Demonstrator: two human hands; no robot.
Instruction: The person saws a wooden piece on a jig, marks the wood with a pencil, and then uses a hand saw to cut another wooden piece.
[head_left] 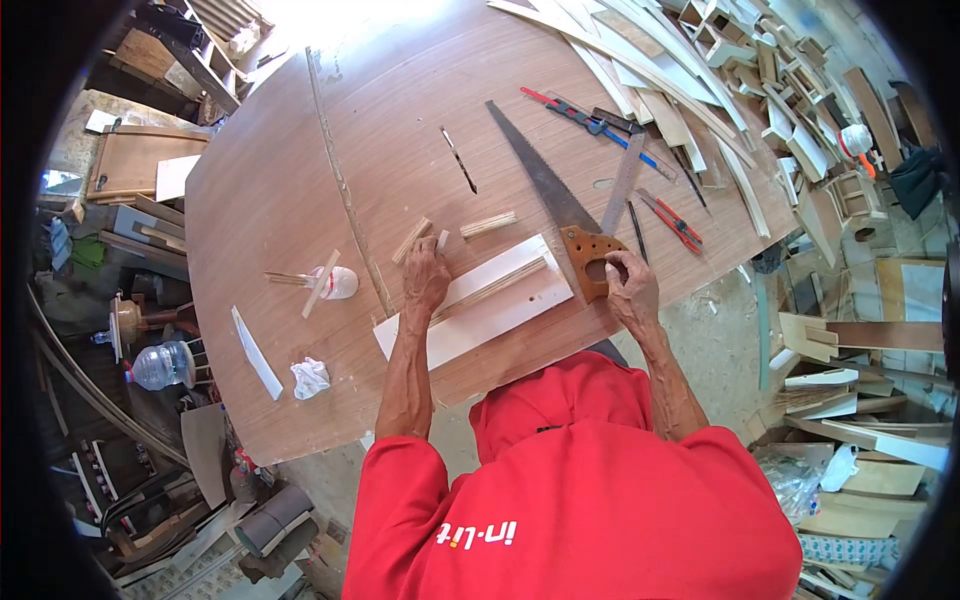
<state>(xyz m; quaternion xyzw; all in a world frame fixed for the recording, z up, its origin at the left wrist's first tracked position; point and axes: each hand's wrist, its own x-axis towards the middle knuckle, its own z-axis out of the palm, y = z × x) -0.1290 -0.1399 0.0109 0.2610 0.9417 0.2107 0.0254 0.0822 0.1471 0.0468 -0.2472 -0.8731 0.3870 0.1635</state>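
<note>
My left hand is closed over the table, its fingertips at a small pale white piece that sticks out between thumb and finger. Just beyond the fingers lies a short bundle of wood strips; a similar wooden piece rests to its right. Under my left wrist a white board carries a long wooden strip. My right hand has its fingers pinched together at the wooden handle of a hand saw. What those fingers hold, if anything, is hidden.
On the wooden table are a drill bit, a hacksaw, a metal square, red-handled pliers, a plastic cup with sticks and crumpled white paper. Wood strips pile up at the back right.
</note>
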